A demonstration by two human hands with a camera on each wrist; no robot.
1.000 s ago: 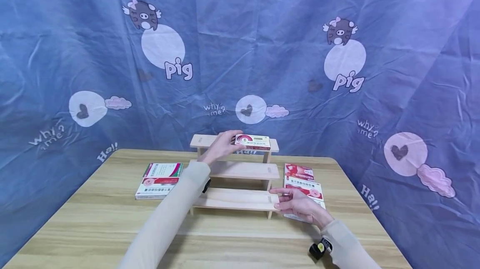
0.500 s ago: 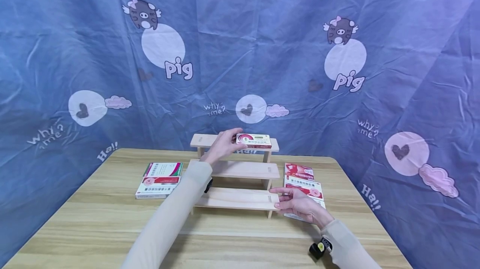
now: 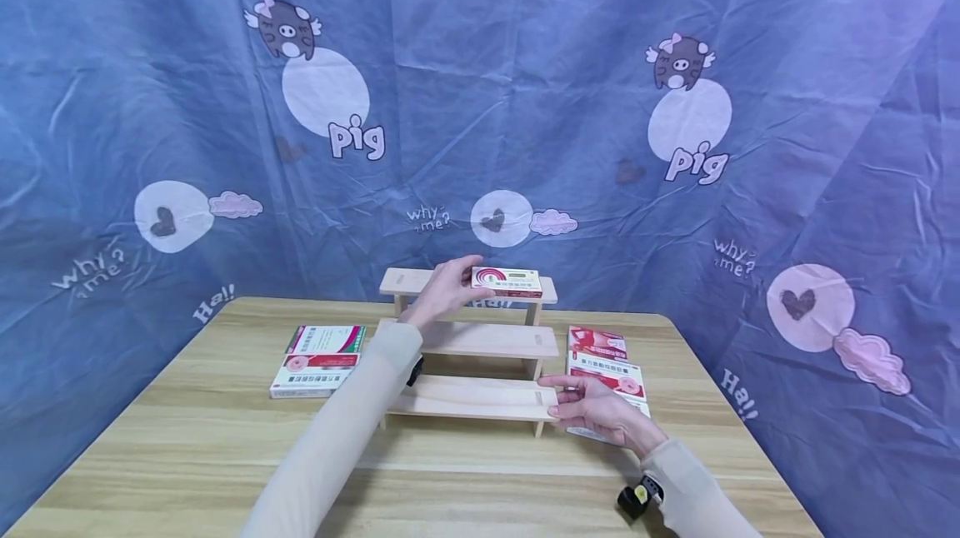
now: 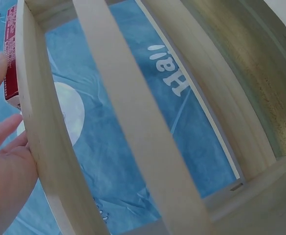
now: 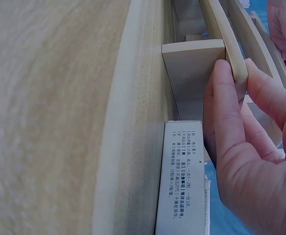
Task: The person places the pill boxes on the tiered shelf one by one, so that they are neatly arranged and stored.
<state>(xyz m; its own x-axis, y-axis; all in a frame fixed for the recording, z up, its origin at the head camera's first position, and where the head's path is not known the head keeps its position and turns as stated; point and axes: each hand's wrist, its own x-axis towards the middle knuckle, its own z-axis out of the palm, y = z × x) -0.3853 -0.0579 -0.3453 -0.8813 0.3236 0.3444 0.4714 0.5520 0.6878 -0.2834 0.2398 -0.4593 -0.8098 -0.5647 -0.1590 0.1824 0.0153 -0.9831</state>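
The pale wooden three-step rack (image 3: 472,392) stands before a blue printed curtain (image 3: 450,105), wood-grain counter (image 3: 465,484) stretching from its front. Flat cardboard boxes (image 3: 318,365) flank both ends. At the top step's right half, the white-and-red rectangular carton (image 3: 506,278) has its left end inside the left hand's (image 3: 447,286) grip, thumb and fingers closed about it. The right hand (image 3: 596,409) pinches the lowest step's right edge.
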